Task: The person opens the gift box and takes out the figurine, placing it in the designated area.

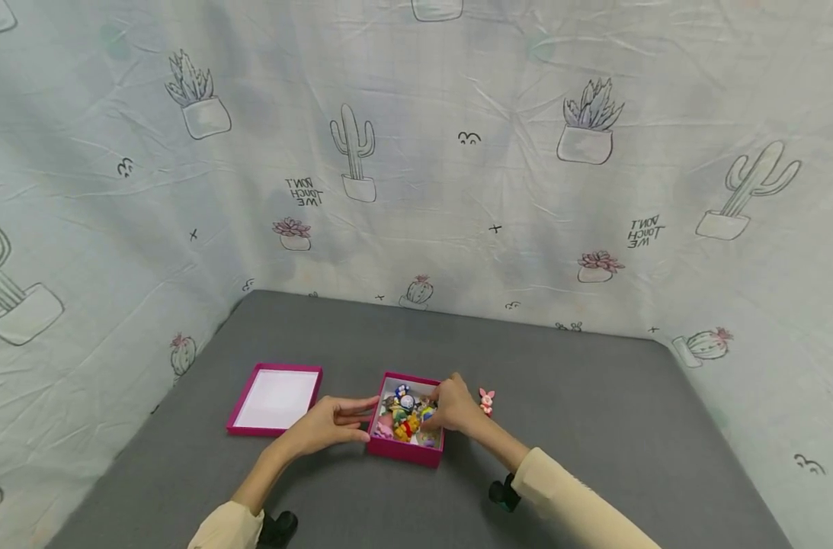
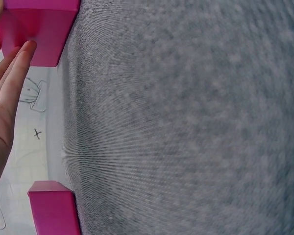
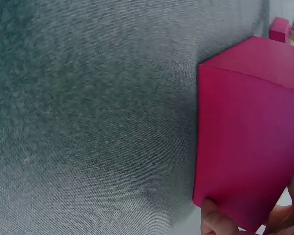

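Note:
An uncovered magenta box (image 1: 405, 451) with a white inside stands on the grey table, holding several small toy figures. Among these are a yellow bear figurine (image 1: 406, 428) and a blue-and-white figurine (image 1: 404, 396). My left hand (image 1: 328, 424) touches the box's left wall with extended fingers; in the left wrist view its fingertips press that magenta wall (image 2: 53, 34). Over the right rim reaches my right hand (image 1: 453, 406), thumb and a finger among the toys. A finger (image 3: 216, 221) touches the outer wall in the right wrist view. I cannot tell whether the hand pinches a toy.
Left of the box lies a magenta lid (image 1: 273, 396), its white inside facing up. A pink pig figurine (image 1: 486, 401) stands just right of the box, behind the right wrist. A pale cloth (image 1: 430, 152) printed with cacti hangs around the grey table (image 1: 560, 381).

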Demonstrator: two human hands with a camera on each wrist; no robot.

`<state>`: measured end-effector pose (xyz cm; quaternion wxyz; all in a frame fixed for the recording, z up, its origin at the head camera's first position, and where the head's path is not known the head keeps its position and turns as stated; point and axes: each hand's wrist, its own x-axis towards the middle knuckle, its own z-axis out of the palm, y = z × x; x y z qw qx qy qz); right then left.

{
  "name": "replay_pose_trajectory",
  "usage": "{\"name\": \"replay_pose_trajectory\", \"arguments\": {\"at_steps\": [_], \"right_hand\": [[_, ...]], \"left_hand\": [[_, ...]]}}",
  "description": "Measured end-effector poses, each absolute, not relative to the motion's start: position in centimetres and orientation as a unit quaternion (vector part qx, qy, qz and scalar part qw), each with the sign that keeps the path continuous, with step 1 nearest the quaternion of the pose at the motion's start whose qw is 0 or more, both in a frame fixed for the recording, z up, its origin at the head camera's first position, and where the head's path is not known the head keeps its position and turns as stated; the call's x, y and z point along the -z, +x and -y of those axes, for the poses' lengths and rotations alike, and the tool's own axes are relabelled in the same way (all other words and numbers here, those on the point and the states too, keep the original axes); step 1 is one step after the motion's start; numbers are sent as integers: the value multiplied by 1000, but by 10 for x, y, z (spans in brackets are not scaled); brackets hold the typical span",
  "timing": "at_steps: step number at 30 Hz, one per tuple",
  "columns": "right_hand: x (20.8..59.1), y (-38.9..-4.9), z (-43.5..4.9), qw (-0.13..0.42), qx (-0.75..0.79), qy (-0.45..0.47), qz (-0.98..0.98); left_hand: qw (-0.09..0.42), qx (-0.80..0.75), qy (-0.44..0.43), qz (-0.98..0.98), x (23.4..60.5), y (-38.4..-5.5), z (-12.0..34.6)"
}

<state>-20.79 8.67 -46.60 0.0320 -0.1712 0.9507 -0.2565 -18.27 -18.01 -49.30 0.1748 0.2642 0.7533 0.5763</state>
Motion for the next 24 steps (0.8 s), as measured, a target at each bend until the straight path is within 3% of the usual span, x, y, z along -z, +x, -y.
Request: {"name": "replay_pose_trajectory", "arguments": {"at_steps": [15, 24], "right_hand": [[467, -208, -92, -29, 282, -209, -936], [449, -208, -100, -67, 335, -209, -916]], "left_hand": [[171, -572, 251, -762, 490, -183, 178], [172, -574, 250, -761, 488, -184, 177]]}}
